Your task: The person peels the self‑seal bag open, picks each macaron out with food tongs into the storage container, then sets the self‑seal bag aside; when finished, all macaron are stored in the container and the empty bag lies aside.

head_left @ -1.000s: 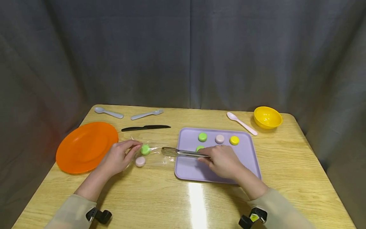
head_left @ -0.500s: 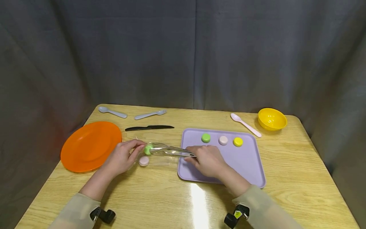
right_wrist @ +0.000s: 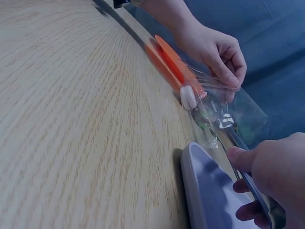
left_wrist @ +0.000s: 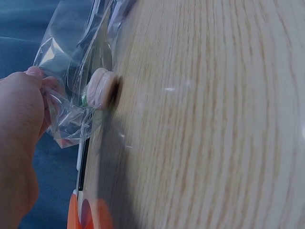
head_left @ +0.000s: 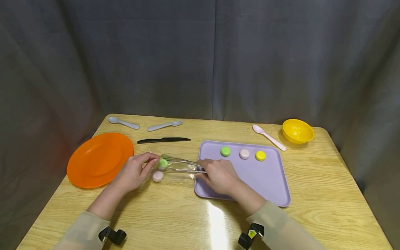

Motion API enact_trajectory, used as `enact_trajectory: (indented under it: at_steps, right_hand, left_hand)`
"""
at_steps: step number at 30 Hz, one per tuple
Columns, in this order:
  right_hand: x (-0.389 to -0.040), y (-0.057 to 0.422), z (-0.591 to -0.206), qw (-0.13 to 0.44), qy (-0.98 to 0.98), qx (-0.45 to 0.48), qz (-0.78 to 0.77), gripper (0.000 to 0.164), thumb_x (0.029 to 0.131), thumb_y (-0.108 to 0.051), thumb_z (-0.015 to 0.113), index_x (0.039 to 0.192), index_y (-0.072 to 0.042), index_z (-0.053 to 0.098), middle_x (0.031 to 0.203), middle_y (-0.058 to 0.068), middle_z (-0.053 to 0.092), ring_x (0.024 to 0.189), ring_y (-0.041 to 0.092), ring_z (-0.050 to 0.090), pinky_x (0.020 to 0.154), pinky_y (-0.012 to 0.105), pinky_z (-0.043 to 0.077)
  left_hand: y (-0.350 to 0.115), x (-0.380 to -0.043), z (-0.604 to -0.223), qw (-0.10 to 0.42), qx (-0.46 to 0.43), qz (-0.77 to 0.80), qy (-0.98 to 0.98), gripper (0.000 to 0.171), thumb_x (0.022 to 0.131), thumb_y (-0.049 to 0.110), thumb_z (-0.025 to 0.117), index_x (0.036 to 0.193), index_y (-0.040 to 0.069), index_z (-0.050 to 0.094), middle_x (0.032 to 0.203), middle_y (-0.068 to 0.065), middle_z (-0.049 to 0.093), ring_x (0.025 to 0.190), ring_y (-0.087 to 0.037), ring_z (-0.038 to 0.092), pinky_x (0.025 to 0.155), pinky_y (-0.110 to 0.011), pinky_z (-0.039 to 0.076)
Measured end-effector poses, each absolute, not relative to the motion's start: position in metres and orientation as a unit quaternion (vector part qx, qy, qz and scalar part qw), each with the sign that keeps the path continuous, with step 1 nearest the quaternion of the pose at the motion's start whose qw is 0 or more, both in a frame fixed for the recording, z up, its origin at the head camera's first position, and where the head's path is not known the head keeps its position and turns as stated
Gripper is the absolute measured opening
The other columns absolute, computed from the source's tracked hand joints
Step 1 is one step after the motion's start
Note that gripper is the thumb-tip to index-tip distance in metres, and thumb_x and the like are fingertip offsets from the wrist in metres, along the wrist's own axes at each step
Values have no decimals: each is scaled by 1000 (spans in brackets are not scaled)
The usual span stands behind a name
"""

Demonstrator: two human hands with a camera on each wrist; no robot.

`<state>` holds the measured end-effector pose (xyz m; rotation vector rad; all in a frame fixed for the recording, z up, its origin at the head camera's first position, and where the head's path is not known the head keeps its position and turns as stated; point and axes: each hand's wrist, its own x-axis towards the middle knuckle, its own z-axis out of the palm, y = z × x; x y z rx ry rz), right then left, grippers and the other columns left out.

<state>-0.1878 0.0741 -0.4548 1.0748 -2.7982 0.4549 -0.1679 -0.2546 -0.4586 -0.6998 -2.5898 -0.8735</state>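
Observation:
My left hand (head_left: 134, 172) pinches the edge of a clear plastic bag (left_wrist: 50, 55) between thumb and fingers. Inside the bag lie a green macaron (head_left: 163, 163) and a pale pink macaron (head_left: 157, 176). The right hand (head_left: 217, 175) grips metal tongs (right_wrist: 255, 186) by the handles, above the left side of a purple tray (head_left: 250, 194). Their arms stand apart, and the tips reach into the bag, on either side of the green macaron. On the tray sit another green macaron (head_left: 225, 151), a pink macaron (head_left: 244, 153) and a yellow macaron (head_left: 260, 155).
An orange plate (head_left: 100, 159) lies left of the left hand. Behind the bag are a black knife (head_left: 164, 140), a grey fork (head_left: 165, 125) and a grey spoon (head_left: 123, 123). A pink spoon (head_left: 269, 137) and a yellow bowl (head_left: 298, 131) stand back right.
The right hand has moved left with the tongs, whose tips have gone from the bag's right part to the green macaron and spread apart. The left hand keeps its pinch on the bag.

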Motion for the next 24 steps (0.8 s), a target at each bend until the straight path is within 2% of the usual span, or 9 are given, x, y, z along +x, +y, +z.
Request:
enact_trajectory:
  at_steps: [13,19,24]
  right_hand:
    - [-190,76,-458,78,-914,370,145,30,102,-41,73,116,-16,74,92,-4,73,66,17,65,50,37,46]
    - [-186,92,-452,65,-917,361,158,31,101,-44,73,119,-19,75,96,-5,74,70,15,65,50,36,44]
    - [-181,109,-446,62,-920,356,154,32,101,-42,73,123,-20,76,102,-6,76,68,14,64,51,34,43]
  left_hand:
    - [-254,-169,-462,171,-250,-300,-905,10,103,9,71,112,10,77,99,2,77,79,-8,66,68,-36,57]
    - [-255,-169,-462,171,-248,-304,-904,11,104,8,70,112,10,77,100,0,78,83,-11,70,72,-39,60]
    - [-256,-170,-463,174,-246,-300,-905,11,103,8,70,112,9,77,99,-1,78,77,-9,66,68,-37,57]
